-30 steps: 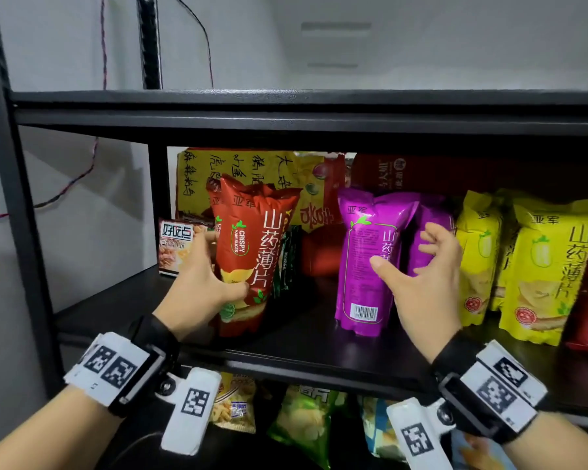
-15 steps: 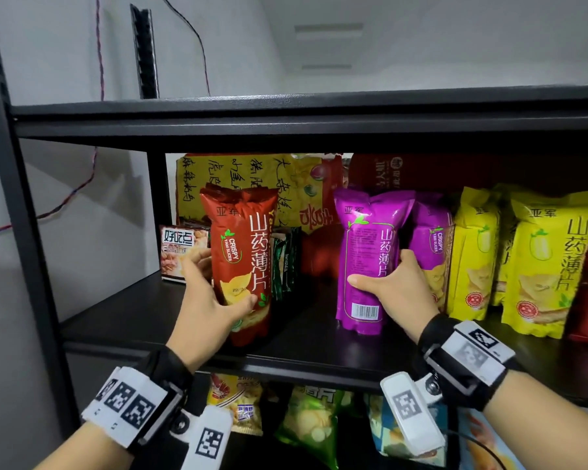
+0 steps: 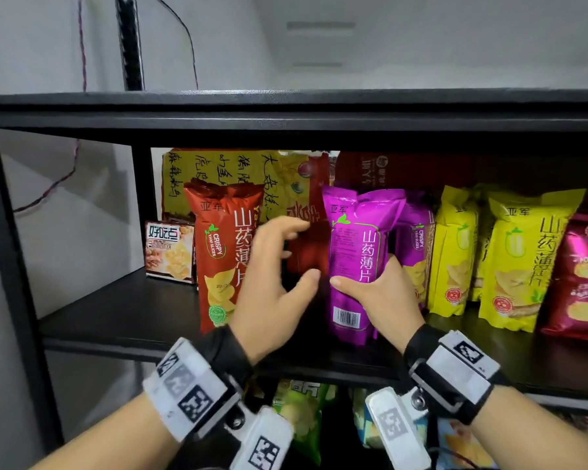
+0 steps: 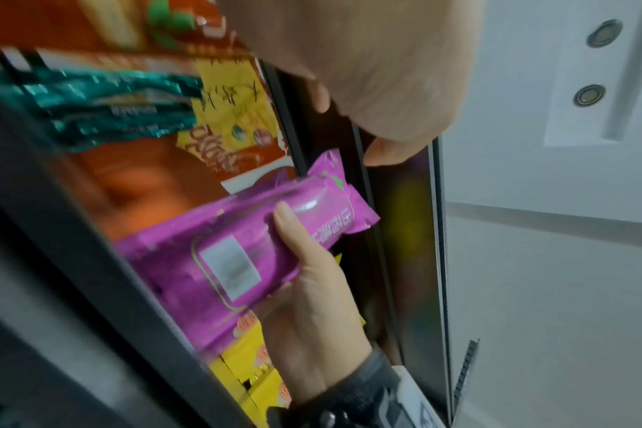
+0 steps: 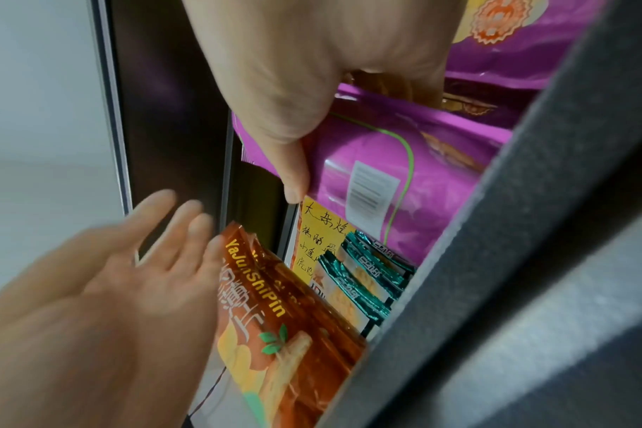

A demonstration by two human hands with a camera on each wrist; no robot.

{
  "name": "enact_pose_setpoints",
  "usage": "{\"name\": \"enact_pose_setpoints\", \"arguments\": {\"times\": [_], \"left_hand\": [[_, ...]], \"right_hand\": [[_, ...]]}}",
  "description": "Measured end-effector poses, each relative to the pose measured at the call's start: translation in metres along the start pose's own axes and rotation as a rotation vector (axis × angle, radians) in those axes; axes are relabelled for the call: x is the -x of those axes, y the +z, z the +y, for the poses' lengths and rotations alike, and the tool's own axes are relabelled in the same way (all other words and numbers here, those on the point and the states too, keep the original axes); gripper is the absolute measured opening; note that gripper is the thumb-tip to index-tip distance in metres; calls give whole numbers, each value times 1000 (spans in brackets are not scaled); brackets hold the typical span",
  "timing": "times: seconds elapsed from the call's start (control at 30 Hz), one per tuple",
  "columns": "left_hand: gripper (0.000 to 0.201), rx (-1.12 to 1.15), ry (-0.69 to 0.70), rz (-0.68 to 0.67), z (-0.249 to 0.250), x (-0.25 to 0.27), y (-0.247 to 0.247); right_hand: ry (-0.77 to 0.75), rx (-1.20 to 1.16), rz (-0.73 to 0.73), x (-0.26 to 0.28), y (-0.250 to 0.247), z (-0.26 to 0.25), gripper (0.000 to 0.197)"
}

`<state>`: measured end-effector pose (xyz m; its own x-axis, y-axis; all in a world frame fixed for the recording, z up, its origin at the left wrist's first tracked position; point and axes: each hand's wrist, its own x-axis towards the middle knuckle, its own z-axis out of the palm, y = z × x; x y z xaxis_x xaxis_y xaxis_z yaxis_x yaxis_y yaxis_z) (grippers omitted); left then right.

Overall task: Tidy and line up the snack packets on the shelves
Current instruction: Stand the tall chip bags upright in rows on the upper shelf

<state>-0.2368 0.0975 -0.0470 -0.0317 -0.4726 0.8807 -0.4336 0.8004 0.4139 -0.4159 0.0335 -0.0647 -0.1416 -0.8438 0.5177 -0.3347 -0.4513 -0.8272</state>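
Note:
An upright red yam-crisp packet [image 3: 218, 252] stands at the left of the black shelf [image 3: 116, 317]. My left hand [image 3: 306, 251] is open with fingers spread, in front of the packet's right edge and the gap beside it; whether it touches the packet I cannot tell. From the right wrist view the left hand [image 5: 129, 275] has straight fingers next to the red packet [image 5: 286, 333]. My right hand [image 3: 365, 276] grips an upright purple packet [image 3: 357, 239] low down, thumb across the front, fingers behind. In the left wrist view the purple packet [image 4: 217, 260] also lies in that hand [image 4: 304, 289].
Right of the purple packet stand a second purple packet [image 3: 414, 239], yellow packets [image 3: 516, 259] and a dark red one [image 3: 581, 276]. A small box [image 3: 168, 249] sits far left. Teal packets [image 5: 363, 278] and large packets [image 3: 218, 167] stand behind. The upper board [image 3: 286, 110] hangs low overhead.
My left hand has let go of the red packet and moved right to the gap between the red and purple packets. The right hand keeps its grip on the purple packet.

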Motion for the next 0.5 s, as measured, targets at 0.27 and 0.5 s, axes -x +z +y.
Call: {"name": "enact_pose_setpoints", "arguments": {"times": [0.27, 0.5], "left_hand": [[85, 331, -301, -124, -1, -16, 50], [58, 443, -419, 50, -8, -48, 40]], "right_hand": [[-148, -70, -218, 31, -11, -12, 72], [-101, -288, -81, 4, -28, -40, 42]]}}
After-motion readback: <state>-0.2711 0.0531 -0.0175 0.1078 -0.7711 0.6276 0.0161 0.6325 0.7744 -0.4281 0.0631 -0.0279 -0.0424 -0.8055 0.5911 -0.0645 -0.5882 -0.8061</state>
